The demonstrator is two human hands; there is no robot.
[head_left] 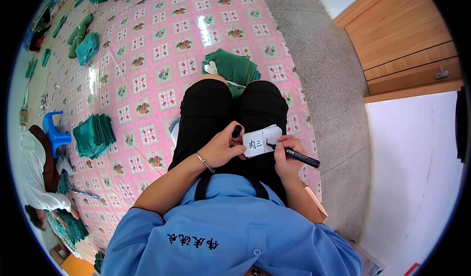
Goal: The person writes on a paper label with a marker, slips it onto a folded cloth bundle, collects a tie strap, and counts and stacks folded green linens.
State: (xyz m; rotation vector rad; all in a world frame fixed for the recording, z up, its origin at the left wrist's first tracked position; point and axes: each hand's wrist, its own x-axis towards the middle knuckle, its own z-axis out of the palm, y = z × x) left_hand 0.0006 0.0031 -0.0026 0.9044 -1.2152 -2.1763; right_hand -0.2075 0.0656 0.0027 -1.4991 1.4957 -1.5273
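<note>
On my lap lies a small stack of white paper (pixel 255 151) with black handwritten characters on it. My right hand (pixel 288 159) is closed round a black marker (pixel 303 158), whose tip touches the paper near its right part. The fingers of my left hand (pixel 226 146) are closed on a black marker cap (pixel 237 131), and its thumb is at the paper's left edge. Just beyond my knees, a folded green cloth bundle (pixel 230 69) with a white tag rests on the pink patterned covering.
A pink patterned covering (pixel 162 50) stretches ahead and left. On it lie a green cloth stack (pixel 93 136) and rolled green cloth (pixel 78 35). Another person (pixel 37 178) is at the far left near a blue stool (pixel 55 136). A wooden door (pixel 402 25) stands right.
</note>
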